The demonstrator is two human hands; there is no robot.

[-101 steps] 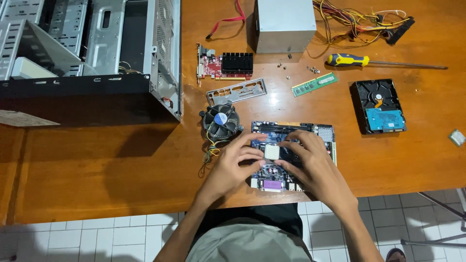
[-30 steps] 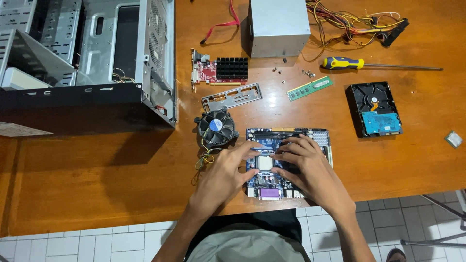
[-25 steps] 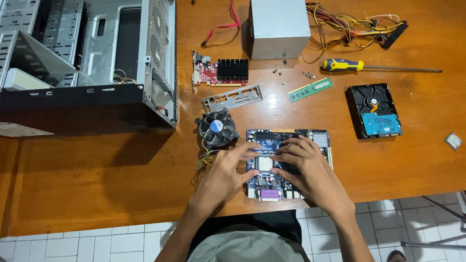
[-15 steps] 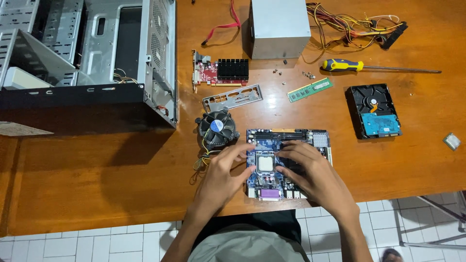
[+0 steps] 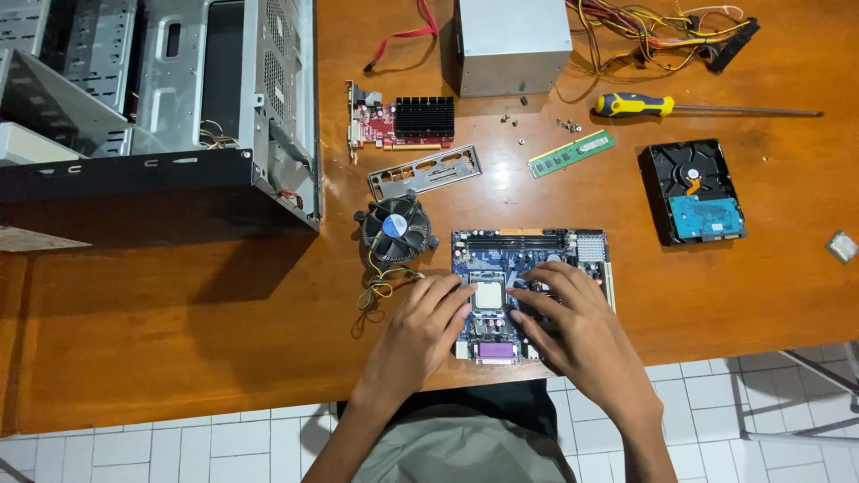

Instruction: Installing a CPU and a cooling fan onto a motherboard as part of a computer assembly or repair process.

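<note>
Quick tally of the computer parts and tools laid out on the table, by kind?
Motherboard: 1
Cooling fan: 1
Graphics card: 1
Memory stick: 1
Hard drive: 1
Power supply: 1
Metal port plate: 1
Computer case: 1
Screwdriver: 1
Loose chip at the right edge: 1
Total: 10, not counting the small screws and cables.

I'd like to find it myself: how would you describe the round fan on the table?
Start at the big open metal computer case at the table's left. Just off its near right corner, beside the blue motherboard, lies the cooler fan. It is the only round part, black, trailing thin coloured wires.
</note>
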